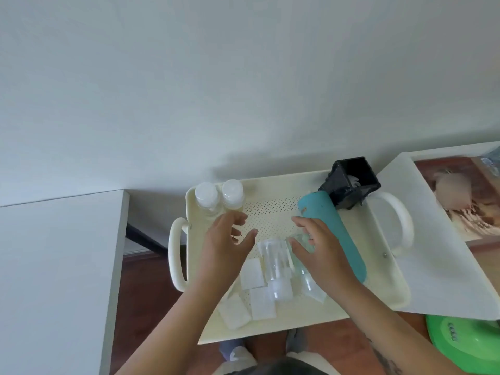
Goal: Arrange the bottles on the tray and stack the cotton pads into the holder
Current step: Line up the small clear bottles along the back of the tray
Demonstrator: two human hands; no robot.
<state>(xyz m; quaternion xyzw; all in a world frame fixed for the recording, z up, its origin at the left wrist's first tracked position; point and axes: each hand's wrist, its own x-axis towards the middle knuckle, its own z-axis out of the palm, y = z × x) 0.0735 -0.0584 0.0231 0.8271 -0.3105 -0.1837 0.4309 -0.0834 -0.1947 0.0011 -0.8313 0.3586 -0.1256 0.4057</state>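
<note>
A plain pale wall [243,77] fills the upper half of the view, and below it a white tabletop [438,280] carries a cream plastic tray with a perforated floor and a looped handle at each end [286,190]. Two clear round bottles with white screw caps [219,197] stand upright, touching each other, in the tray's far left corner. Two more clear bottles lie on their sides near the middle: one clear spray bottle with a transparent cap [276,266] points toward the near edge, and a second clear bottle [308,280] lies just beside it, partly hidden under the right hand. One long turquoise cylindrical bottle [338,234] lies tilted on the right side of the tray, its far end touching a black square holder [350,182] that leans in the far right corner with something white inside. At least four white square cotton pads [253,273] lie loose on the tray floor near the front, beside and partly under the spray bottle. The left hand [227,244] hovers just in front of the two upright bottles, fingers spread and empty. The right hand [322,250] reaches over the second lying bottle, fingers curled around its body. Both forearms stretch in from the bottom edge. A green plastic object [465,342] sits at lower right.
</note>
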